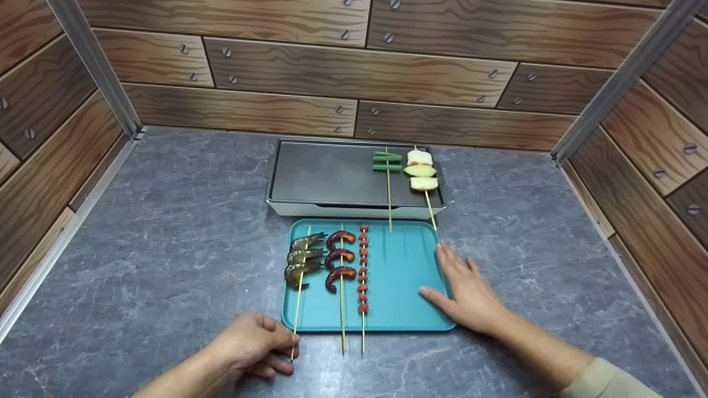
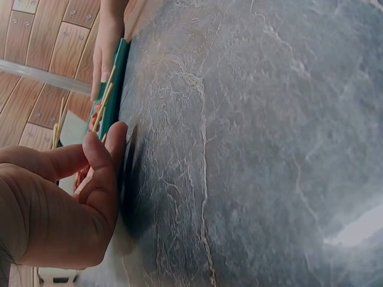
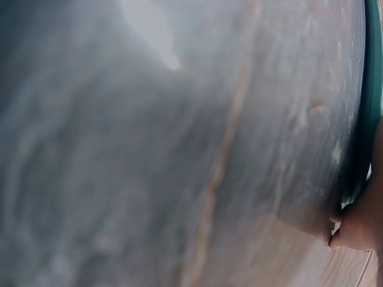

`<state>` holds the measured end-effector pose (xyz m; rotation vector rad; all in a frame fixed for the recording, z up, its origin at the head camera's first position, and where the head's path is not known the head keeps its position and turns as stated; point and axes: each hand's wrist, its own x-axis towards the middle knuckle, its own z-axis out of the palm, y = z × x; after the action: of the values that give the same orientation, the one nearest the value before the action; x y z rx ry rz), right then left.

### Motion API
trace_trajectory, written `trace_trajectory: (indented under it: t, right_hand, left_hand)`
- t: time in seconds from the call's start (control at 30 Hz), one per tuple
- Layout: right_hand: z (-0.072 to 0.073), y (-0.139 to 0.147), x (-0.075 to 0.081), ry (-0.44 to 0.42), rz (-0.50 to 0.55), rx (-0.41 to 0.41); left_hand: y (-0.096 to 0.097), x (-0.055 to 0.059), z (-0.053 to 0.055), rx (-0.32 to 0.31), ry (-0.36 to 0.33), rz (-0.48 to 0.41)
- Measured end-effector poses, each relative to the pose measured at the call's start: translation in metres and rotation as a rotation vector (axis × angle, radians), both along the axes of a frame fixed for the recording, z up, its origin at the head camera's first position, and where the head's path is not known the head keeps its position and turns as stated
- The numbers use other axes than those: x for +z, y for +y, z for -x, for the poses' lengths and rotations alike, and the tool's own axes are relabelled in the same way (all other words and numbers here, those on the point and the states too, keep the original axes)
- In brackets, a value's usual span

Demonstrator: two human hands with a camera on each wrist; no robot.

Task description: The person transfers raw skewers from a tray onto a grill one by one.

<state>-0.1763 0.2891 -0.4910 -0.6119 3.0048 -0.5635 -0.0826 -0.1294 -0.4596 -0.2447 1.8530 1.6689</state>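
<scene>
A teal tray (image 1: 404, 287) lies on the table with three skewers across its left half. The leftmost is a shrimp skewer (image 1: 305, 257); my left hand (image 1: 254, 345) pinches the lower end of its stick at the tray's front left corner. Beside it lie a skewer of curled octopus tentacles (image 1: 341, 257) and a skewer of small red pieces (image 1: 363, 288). My right hand (image 1: 470, 296) rests with straight fingers on the tray's right edge. In the left wrist view, the left hand (image 2: 75, 197) hides most of the food behind it.
Behind the tray stands a griddle (image 1: 326, 174) with a dark flat plate. On its right end lie a green vegetable skewer (image 1: 389, 188) and a skewer of pale chunks (image 1: 423, 183); their sticks reach over the tray. Wood-patterned panels (image 1: 287, 66) enclose the grey table (image 1: 193, 232).
</scene>
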Motion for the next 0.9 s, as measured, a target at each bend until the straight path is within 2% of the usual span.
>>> trace_trajectory:
  t: [0.43,0.9]
  right_hand:
    - [-0.0006,0.0001,-0.0003,-0.006,-0.004,-0.004]
    - [-0.0008,-0.0006,0.0007,-0.021,0.014,-0.005]
  left_hand:
    - [0.0005,-0.0005,0.0012,-0.004,0.000,0.001]
    - [0.0008,0.0043,0.0029,-0.011,0.011,-0.034]
